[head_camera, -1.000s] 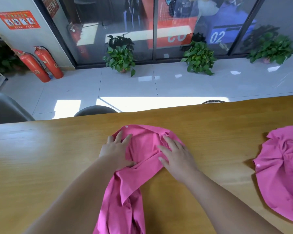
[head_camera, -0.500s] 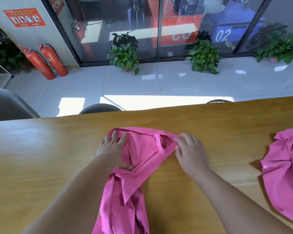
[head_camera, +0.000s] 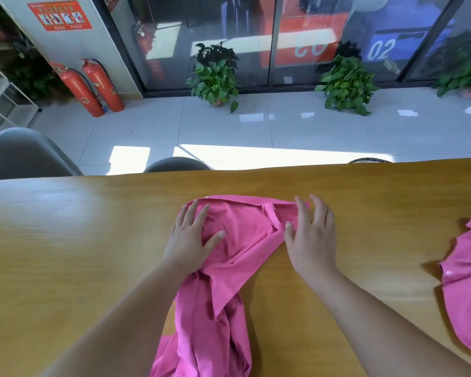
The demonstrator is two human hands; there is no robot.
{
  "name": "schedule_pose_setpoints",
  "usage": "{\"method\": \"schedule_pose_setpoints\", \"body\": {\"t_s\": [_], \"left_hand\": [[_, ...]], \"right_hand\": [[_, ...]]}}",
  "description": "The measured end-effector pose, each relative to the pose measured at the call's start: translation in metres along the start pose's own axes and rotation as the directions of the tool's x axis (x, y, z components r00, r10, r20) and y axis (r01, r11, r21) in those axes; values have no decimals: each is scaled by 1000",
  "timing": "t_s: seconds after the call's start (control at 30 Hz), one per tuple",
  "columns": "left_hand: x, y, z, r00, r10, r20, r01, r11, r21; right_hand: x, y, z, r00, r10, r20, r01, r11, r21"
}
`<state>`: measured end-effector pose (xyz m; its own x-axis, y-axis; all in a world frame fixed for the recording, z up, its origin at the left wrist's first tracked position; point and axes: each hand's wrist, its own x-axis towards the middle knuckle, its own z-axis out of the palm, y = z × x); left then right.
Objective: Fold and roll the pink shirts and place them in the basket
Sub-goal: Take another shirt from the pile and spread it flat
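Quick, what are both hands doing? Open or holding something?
Left hand: open, pressing flat on the shirt.
Right hand: open, touching the shirt's right edge, holding nothing.

2nd shirt (head_camera: 465,289) cut off at rt, centre shirt (head_camera: 242,235) cropped (bottom)

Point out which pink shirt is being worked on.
The centre pink shirt, with the left hand pressing it; the other shirt at the right edge lies untouched.
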<state>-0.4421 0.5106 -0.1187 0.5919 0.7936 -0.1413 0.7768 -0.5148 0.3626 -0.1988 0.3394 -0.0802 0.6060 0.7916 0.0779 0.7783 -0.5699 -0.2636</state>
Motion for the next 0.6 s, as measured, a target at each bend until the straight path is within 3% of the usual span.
{"method": "schedule_pose_setpoints", "body": {"t_s": [0.07,0.17,0.37,0.5,0.6], "left_hand": [[-9,2,4,994,-27,-109,25,999,-21],[-30,10,4,975,-66,-212,51,996,-75],[-75,-9,6,1000,-9,30,11,998,-63],[-101,-27,10,998,39,58,-42,998,49],[-122,-28,11,996,53,72,-62,990,130]], "right_hand": [[-31,-24,8,981,-192,-1,191,979,72],[-72,-49,28,925,-320,206,316,947,53],[-85,-23,38,949,-89,301,147,974,-173],[-69,17,28,938,-28,346,101,976,-194],[-67,38,11,954,68,292,20,957,-288]]}}
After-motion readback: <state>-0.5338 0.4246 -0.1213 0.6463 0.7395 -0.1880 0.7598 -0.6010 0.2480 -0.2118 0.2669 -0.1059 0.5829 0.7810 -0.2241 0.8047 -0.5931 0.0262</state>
